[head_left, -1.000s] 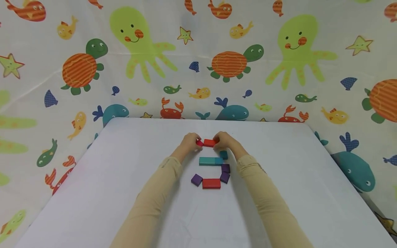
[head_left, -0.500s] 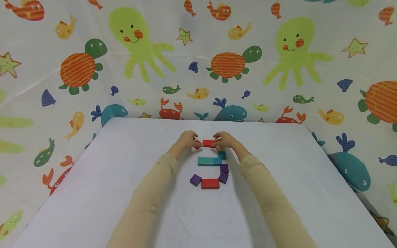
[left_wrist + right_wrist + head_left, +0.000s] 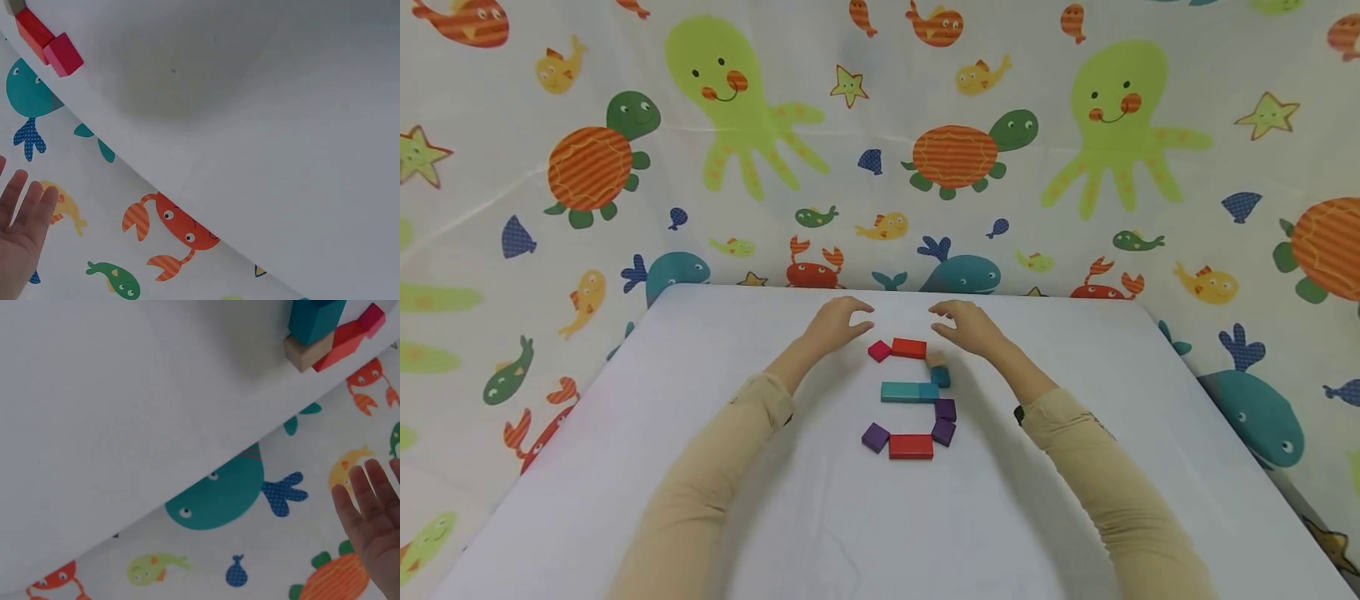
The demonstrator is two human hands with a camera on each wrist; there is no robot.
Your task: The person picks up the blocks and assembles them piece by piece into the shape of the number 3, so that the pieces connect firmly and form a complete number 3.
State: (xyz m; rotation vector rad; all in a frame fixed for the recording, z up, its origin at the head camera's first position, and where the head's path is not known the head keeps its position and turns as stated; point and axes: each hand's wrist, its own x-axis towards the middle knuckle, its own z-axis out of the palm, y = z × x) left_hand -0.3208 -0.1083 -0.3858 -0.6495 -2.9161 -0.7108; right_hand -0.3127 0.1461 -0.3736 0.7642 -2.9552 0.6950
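My left hand [image 3: 835, 323] is raised up and left of a pink cube [image 3: 879, 351], holding nothing. My right hand [image 3: 972, 327] hovers right of the far red block [image 3: 909, 348], fingers loosely bent and bare. Wooden blocks lie on the table in an outline like a 3. From that red block the curve runs through a plain wood block [image 3: 936, 360], a dark teal cube [image 3: 940, 378] and a teal bar [image 3: 900, 392] with a bluer end. Two purple cubes [image 3: 945, 409] carry on down to the near red block [image 3: 911, 447]; a third purple cube [image 3: 876, 437] touches its left end.
The white table [image 3: 700, 400] reaches back to a hanging cloth [image 3: 880, 100] printed with sea animals. In the left wrist view, the pink cube [image 3: 64, 55] lies close to the table's far edge.
Both hands have let go of the far blocks and drawn apart, left hand up and left, right hand up and right. The pink cube, red block and plain wood block are now uncovered.
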